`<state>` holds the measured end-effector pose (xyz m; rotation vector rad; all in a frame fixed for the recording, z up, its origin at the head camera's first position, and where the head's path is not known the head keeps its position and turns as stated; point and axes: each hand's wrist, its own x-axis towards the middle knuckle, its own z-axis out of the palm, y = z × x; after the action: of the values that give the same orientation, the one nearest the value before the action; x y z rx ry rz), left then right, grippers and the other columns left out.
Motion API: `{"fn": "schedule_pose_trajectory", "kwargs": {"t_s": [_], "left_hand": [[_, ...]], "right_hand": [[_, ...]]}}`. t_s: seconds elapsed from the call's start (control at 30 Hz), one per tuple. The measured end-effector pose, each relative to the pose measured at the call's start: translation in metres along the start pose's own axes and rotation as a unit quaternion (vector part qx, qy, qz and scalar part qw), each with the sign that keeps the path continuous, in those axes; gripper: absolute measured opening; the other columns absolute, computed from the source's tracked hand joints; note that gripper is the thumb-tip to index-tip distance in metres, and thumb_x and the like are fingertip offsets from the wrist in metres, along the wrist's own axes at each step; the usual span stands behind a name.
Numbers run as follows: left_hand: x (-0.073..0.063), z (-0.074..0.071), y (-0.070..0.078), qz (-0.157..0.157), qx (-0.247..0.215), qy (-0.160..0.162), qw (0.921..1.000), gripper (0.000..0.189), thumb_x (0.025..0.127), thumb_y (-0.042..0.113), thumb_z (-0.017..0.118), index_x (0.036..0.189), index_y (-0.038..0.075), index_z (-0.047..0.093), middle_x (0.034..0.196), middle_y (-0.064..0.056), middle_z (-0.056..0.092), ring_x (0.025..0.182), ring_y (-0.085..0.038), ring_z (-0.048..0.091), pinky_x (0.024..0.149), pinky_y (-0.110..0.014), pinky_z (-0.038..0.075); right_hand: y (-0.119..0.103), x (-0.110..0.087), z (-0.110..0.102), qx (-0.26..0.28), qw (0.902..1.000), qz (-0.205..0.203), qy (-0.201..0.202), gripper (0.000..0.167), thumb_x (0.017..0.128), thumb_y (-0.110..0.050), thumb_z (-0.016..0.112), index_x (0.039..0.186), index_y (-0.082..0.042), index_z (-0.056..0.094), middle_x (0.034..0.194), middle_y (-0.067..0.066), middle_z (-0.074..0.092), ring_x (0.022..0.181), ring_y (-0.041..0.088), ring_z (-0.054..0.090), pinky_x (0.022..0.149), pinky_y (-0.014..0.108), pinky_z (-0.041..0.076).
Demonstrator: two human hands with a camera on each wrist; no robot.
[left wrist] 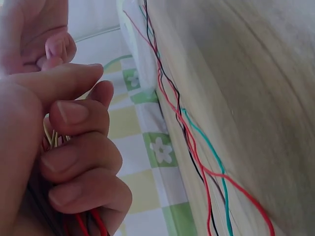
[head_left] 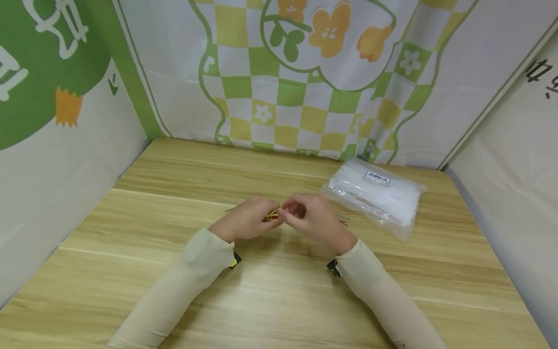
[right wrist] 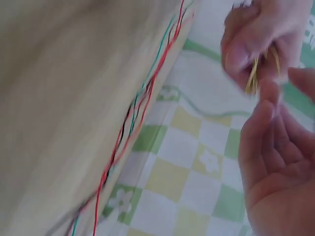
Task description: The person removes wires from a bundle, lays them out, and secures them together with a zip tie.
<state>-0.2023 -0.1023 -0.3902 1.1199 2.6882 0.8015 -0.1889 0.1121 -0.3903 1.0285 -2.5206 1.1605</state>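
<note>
gripping yellow wires (right wrist: 252, 83), left hand (head_left: 248, 218) curled; right hand (head_left: 320, 220) just beside; pinch unclear

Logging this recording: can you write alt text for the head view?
A person's left hand grips a bunch of yellow wires over a wooden table, with the right hand close beside them. More wires show past the right hand. Farther right lies a labelled clear bag, before a green-and-yellow checked cloth.

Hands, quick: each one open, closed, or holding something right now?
Left hand: closed, holding wires.
Right hand: near the wires; whether it pinches any can't be told.
</note>
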Motion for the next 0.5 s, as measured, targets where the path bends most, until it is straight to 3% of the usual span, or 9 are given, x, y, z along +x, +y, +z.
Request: {"fn": "schedule_pose_trajectory", "kwargs": {"t_s": [0.17,0.23,0.33,0.4,0.47,0.5], "left_hand": [[0.000,0.004,0.002,0.002,0.015,-0.008,0.9999,0.017,0.105,0.020,0.066,0.089,0.016,0.065,0.070,0.007,0.052,0.061,-0.005,0.043,0.063,-0.028,0.044],[0.000,0.005,0.004,-0.006,0.028,-0.015,0.9995,0.020,0.108,0.023,0.060,0.091,0.014,0.067,0.065,0.009,0.045,0.057,-0.004,0.038,0.074,-0.035,0.055],[-0.002,0.004,0.003,-0.019,0.039,-0.030,0.9986,0.033,0.114,0.029,0.047,0.104,0.010,0.072,0.063,0.009,0.042,0.055,-0.004,0.036,0.078,-0.042,0.056],[-0.003,0.003,0.001,-0.030,0.043,-0.037,0.9979,0.039,0.116,0.032,0.041,0.106,0.009,0.072,0.065,0.008,0.044,0.057,-0.006,0.037,0.077,-0.038,0.055],[-0.004,0.000,0.000,-0.041,0.042,-0.043,0.9973,0.042,0.116,0.033,0.041,0.100,0.009,0.071,0.068,0.007,0.048,0.059,-0.007,0.039,0.064,-0.031,0.045],[-0.005,-0.001,-0.001,-0.046,0.043,-0.046,0.9970,0.042,0.116,0.033,0.042,0.095,0.009,0.070,0.070,0.006,0.051,0.060,-0.007,0.041,0.064,-0.029,0.044]], "right_hand": [[-0.009,0.000,0.008,0.021,0.9994,-0.012,-0.026,0.008,0.100,-0.012,0.074,0.099,-0.005,0.078,0.085,0.002,0.078,0.071,0.002,0.067,0.065,0.021,0.058],[-0.009,0.000,0.007,0.021,0.9994,-0.008,-0.027,0.007,0.100,-0.010,0.073,0.096,-0.006,0.077,0.083,0.002,0.077,0.070,0.002,0.066,0.064,0.021,0.057],[-0.005,0.000,-0.001,0.031,0.9991,-0.001,-0.029,0.008,0.100,-0.009,0.072,0.094,-0.006,0.074,0.080,0.003,0.074,0.066,0.003,0.061,0.060,0.022,0.054],[0.001,0.000,-0.009,0.029,0.9995,0.002,-0.011,0.009,0.099,-0.007,0.071,0.091,-0.004,0.073,0.077,0.004,0.072,0.063,0.004,0.059,0.058,0.022,0.051],[0.009,0.000,-0.017,0.025,0.9995,0.010,0.018,0.010,0.097,-0.005,0.071,0.088,-0.003,0.071,0.074,0.005,0.071,0.061,0.005,0.057,0.056,0.022,0.050],[0.013,-0.001,-0.022,0.020,0.9992,0.016,0.030,0.010,0.096,-0.004,0.072,0.086,-0.003,0.071,0.073,0.005,0.070,0.060,0.006,0.057,0.056,0.022,0.049]]}}
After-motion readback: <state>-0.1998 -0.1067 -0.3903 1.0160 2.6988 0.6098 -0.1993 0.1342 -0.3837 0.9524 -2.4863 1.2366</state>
